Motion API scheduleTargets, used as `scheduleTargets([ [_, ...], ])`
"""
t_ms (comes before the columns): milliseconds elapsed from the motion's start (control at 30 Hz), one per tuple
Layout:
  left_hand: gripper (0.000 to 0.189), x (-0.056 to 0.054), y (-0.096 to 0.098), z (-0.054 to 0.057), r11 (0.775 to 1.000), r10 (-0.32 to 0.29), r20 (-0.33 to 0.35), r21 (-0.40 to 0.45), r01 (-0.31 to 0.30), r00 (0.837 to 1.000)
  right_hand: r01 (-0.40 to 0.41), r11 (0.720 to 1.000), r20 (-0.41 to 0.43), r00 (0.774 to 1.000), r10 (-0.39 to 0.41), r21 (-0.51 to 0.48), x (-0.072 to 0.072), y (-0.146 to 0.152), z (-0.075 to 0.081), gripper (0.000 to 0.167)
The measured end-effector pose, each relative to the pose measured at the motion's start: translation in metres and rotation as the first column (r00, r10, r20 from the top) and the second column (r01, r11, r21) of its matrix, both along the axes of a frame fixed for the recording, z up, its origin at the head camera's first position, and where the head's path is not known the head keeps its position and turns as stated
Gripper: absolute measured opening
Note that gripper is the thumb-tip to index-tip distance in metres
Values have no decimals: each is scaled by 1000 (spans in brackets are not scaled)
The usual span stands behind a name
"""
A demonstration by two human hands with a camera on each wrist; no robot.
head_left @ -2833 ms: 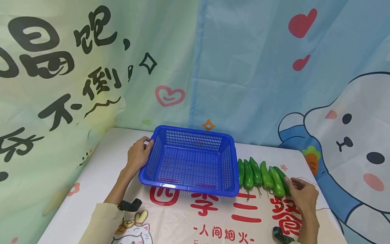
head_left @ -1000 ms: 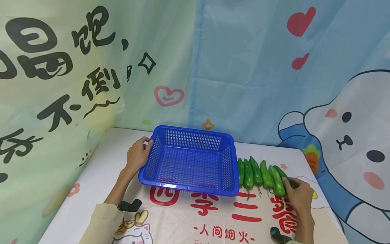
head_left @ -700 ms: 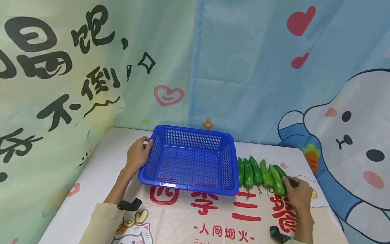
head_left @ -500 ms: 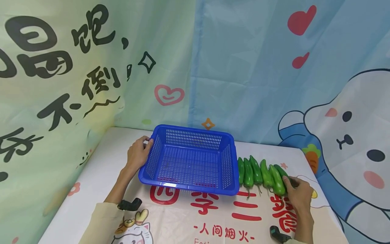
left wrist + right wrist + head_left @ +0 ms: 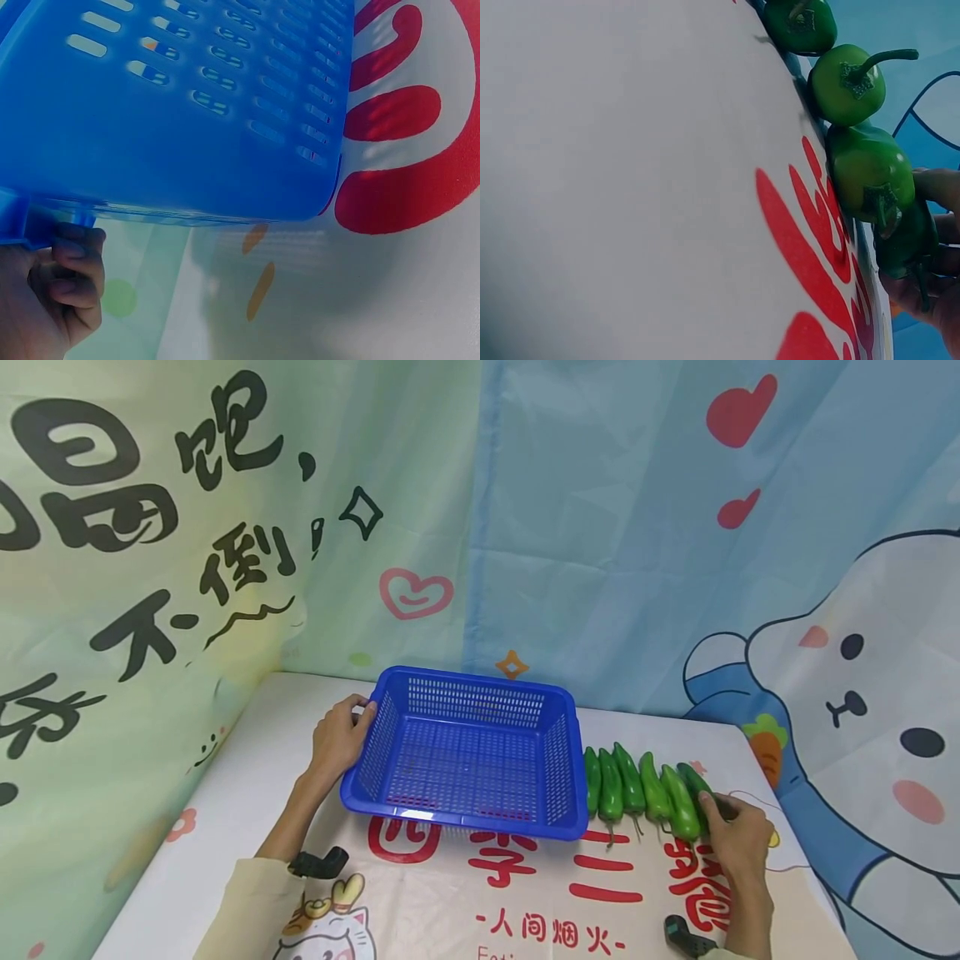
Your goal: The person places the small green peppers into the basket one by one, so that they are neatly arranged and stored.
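Note:
A blue plastic basket with slotted walls (image 5: 465,827) sits on the table, and nothing lies inside it. My left hand (image 5: 341,737) grips the rim at its left end; in the left wrist view the fingers (image 5: 79,259) curl under that rim, beside the basket wall (image 5: 150,142). Right of the basket, several green peppers (image 5: 656,789) lie side by side in a row. My right hand (image 5: 738,835) holds the rightmost, darker green pepper (image 5: 695,783) between thumb and fingers. From the right wrist, this pepper (image 5: 906,244) touches its lighter neighbour (image 5: 870,169).
The table's cloth (image 5: 442,910) is pale, with red printed characters and a cartoon cat. A printed fabric backdrop (image 5: 555,527) rises right behind the table and along its left side. The leftmost pepper (image 5: 592,783) is partly hidden by the basket's right wall.
My right hand has come left onto the rightmost pepper and taken hold of it. That pepper has just shifted slightly right, away from its neighbour. My left hand and the basket stay put.

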State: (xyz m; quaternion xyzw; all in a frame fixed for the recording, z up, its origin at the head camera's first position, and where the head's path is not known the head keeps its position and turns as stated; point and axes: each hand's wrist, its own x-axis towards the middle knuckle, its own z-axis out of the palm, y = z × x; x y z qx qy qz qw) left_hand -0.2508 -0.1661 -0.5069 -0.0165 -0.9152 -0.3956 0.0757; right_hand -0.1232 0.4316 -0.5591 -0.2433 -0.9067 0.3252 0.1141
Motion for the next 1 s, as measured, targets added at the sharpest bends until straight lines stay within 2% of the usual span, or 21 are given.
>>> scheduleTargets([
  [333, 41, 1, 1, 0, 1000, 4, -6, 2, -4, 1000, 13, 1000, -34, 999, -13, 2, 2, 1, 3, 57],
  [1000, 40, 1, 1, -1, 1000, -2, -13, 16, 2, 1000, 43, 999, -87, 995, -42, 19, 4, -4, 20, 54],
])
